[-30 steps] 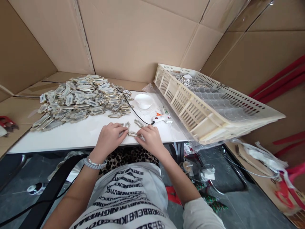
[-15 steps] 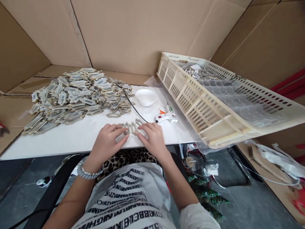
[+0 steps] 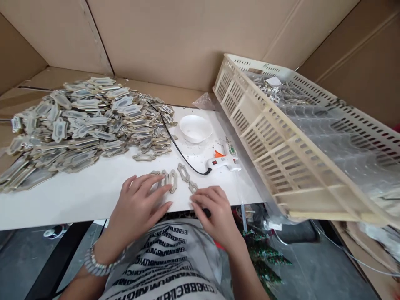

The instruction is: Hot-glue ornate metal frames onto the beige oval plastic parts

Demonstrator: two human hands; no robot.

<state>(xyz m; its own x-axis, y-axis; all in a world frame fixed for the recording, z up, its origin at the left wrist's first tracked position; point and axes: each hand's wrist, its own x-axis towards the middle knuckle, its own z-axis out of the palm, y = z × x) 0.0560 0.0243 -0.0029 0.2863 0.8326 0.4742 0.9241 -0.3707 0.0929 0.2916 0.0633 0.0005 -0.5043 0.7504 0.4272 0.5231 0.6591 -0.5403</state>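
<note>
Near the front edge of the white table, several small beige frame-shaped pieces lie side by side. My left hand rests over the left ones, fingers stretched and thumb apart, hiding part of them. To their right, another frame-shaped piece lies at a slant, its lower end against a smaller piece. The fingertips and thumb of my right hand close on the lower end of that smaller piece, which they partly cover.
A big heap of similar frames covers the table's left and back. Behind my hands are a white bowl and a white glue gun with a black cord. On the right stands a cream plastic crate holding clear plastic packaging and small metal-looking parts.
My right hand has moved right and nearer the table edge, with a small frame piece now at its fingertips. My left hand's fingers have spread over the row. The view has shifted closer.
</note>
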